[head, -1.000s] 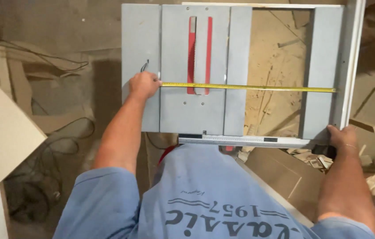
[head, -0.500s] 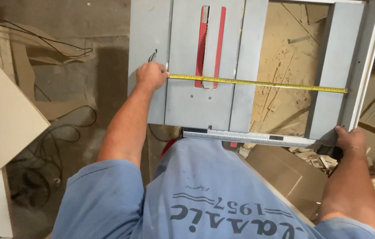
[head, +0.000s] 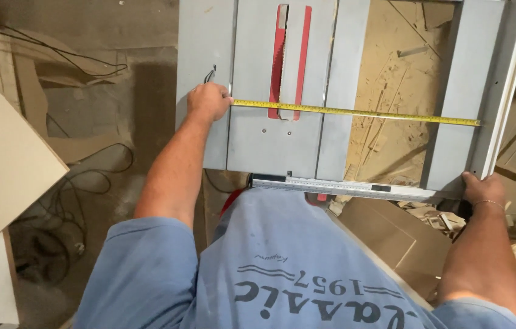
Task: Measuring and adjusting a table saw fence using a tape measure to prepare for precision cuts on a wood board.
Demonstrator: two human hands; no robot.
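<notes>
Left hand (head: 208, 102) is closed over the case of a yellow tape measure (head: 355, 113), pressing it against the grey saw table (head: 273, 146) just left of the red blade insert (head: 288, 61). The tape runs flat and taut to the right, crosses the insert and the open gap in the table, and ends at the white fence (head: 508, 103) on the far right, apparently so that blade and fence can be read on one line. Right hand (head: 480, 189) grips the near right corner of the table at the foot of the fence, fingers curled over the edge, probably to steady or shift it. A front rail (head: 340, 186) with a printed scale lies along the near edge. The tape's case is hidden under the left hand; its hook end is too small to make out. The person's blue shirt (head: 282, 268) covers the saw's base. Offcuts (head: 428, 216) and cables (head: 75, 183) lie on the floor; the table's far end is cut off.
</notes>
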